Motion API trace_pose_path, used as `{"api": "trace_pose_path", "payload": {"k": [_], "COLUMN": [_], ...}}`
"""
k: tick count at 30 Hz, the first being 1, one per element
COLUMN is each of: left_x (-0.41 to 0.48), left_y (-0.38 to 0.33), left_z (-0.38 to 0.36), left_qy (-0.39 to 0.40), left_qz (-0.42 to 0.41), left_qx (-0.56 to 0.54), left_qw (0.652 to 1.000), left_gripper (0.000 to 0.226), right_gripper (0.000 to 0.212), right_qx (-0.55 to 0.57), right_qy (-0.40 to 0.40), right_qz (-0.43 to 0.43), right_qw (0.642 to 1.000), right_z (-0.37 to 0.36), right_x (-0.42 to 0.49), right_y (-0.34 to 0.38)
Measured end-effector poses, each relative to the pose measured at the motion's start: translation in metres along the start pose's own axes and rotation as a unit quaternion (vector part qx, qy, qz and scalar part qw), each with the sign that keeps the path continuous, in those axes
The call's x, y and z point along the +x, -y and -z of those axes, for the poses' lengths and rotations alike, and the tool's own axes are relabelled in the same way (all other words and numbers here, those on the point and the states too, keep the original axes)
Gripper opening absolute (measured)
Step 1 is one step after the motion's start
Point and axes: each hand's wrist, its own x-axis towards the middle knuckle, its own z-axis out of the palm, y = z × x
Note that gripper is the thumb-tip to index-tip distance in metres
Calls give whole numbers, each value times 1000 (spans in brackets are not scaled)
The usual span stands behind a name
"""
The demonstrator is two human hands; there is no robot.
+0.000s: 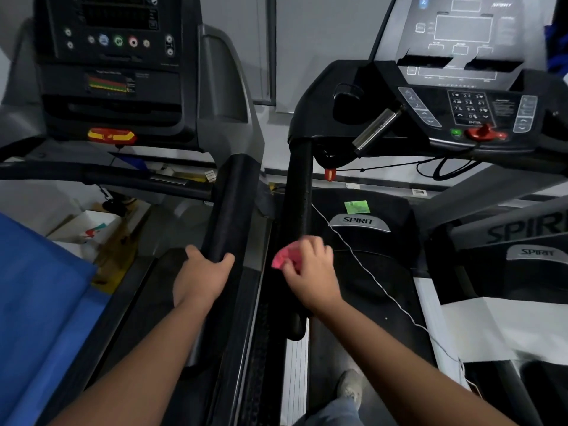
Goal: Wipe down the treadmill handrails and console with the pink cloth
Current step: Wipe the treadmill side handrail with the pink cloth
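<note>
Pink cloth [284, 255] is bunched up in the right hand [310, 269], fingers curled round it, pressed on the black foam handrail [299, 195] of the Spirit treadmill, toward its lower end. Left hand [201, 272] is wrapped over the end of the neighbouring rail [229, 204], gripping it. Console [473, 109] is up ahead, well apart from both hands

Left console [113, 41] behind left handrail [226, 207], right console [470, 112] behind right handrail [299, 186]
</note>
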Motion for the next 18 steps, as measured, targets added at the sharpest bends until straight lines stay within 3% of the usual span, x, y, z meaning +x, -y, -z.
{"api": "trace_pose_path", "payload": {"k": [2,5,10,13,15,18], "left_x": [0,-1,-1,0,0,1], "left_y": [0,-1,-3,-2,-2,-1], "left_z": [0,0,0,0,0,0], "left_qy": [0,-2,-2,2,4,3], "left_qz": [-2,0,-1,3,5,1], "left_qx": [3,7,5,9,8,5], "left_qw": [1000,1000,1000,1000,1000,1000], "left_gripper": [61,64,63,72,72,66], "right_gripper": [8,18,12,18,15,16], "right_qx": [151,293,449,554,554,514], "right_qy": [-10,-44,-9,48,53,10], "right_qz": [-95,-208,-362,-428,-453,-459], "right_qw": [984,932,817,712,696,725], "right_z": [5,0,-13,-14,-16,-11], "right_x": [1,5,12,11,14,26], "right_y": [-7,-14,-20,-22,-24,-22]}}
